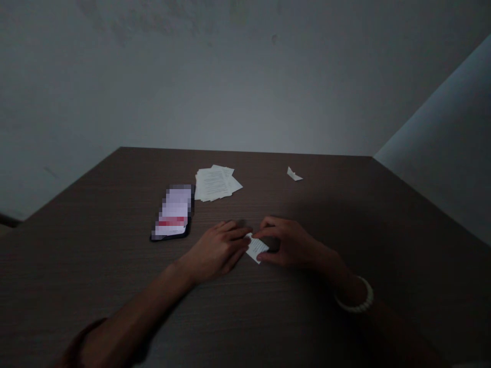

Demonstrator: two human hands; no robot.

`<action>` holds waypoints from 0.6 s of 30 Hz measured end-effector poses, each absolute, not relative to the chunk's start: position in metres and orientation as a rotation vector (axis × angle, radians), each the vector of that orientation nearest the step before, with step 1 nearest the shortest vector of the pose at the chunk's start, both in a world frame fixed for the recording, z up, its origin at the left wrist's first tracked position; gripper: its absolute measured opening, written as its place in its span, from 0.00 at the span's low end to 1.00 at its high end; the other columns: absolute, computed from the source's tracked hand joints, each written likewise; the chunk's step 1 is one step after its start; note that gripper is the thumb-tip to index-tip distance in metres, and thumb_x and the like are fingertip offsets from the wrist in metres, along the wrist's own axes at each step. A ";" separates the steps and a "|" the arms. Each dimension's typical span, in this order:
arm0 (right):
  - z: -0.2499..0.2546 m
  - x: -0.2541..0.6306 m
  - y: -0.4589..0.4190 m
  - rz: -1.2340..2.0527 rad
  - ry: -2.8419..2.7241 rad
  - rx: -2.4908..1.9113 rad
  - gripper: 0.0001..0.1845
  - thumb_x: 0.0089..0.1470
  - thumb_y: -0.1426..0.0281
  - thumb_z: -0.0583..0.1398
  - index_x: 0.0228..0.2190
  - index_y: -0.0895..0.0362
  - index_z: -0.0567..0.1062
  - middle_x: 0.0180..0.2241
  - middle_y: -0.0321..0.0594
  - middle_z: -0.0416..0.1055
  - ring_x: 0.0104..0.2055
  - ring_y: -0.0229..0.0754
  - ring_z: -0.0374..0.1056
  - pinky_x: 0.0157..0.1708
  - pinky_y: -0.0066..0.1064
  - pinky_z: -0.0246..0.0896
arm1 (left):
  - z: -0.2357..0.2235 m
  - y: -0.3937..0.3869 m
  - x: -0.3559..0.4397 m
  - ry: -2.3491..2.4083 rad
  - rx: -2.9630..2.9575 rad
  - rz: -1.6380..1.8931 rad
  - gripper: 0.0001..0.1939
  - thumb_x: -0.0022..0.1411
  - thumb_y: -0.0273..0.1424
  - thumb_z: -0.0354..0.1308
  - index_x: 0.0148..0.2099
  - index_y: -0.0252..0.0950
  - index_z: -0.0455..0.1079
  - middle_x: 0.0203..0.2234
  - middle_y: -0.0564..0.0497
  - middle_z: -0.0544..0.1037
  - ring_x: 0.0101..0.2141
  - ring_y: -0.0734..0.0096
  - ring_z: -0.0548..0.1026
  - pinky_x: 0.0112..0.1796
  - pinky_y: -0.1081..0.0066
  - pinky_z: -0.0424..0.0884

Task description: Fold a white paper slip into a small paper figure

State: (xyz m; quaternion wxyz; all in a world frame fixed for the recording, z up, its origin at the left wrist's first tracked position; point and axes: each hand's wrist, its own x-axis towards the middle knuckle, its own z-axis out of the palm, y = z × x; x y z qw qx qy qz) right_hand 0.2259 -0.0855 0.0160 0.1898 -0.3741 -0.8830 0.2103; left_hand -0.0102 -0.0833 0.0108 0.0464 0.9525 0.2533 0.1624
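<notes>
A small folded piece of printed paper [257, 248] lies on the table between my two hands. From the left, my left hand [220, 249] holds its corner down, the fingers close together with their tips over the paper's edge. My right hand [287, 242] is curled around the other side. Its index finger reaches the top edge and its thumb touches the lower right edge. The fingertips hide parts of the paper's outline.
A phone [174, 212] with a lit, pixelated screen lies left of my hands. Beside it is a loose stack of printed paper sheets [215, 184]. A small folded paper boat [294, 175] sits farther back on the brown table [115, 266]. A wall [245, 92] rises behind.
</notes>
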 end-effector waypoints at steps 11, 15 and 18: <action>0.017 0.223 -0.087 0.575 -2.469 -1.062 0.21 0.44 0.64 0.70 0.42 0.54 0.78 0.39 0.39 0.71 0.36 0.40 0.68 0.36 0.30 0.62 | 0.010 -0.087 -0.007 0.941 2.860 0.489 0.12 0.68 0.31 0.51 0.46 0.38 0.75 0.51 0.44 0.73 0.47 0.56 0.69 0.44 0.57 0.70; 0.013 0.224 -0.085 0.560 -2.461 -1.042 0.15 0.51 0.65 0.66 0.42 0.54 0.78 0.38 0.39 0.71 0.37 0.40 0.68 0.37 0.31 0.62 | 0.013 -0.085 -0.009 1.003 2.804 0.536 0.12 0.68 0.31 0.52 0.45 0.40 0.77 0.52 0.45 0.72 0.47 0.57 0.68 0.45 0.56 0.70; 0.010 0.224 -0.084 0.575 -2.459 -1.028 0.10 0.56 0.68 0.62 0.41 0.54 0.79 0.38 0.39 0.71 0.38 0.39 0.69 0.38 0.30 0.62 | 0.014 -0.083 -0.010 1.027 2.764 0.583 0.11 0.67 0.30 0.53 0.42 0.40 0.79 0.51 0.45 0.73 0.46 0.58 0.68 0.45 0.57 0.70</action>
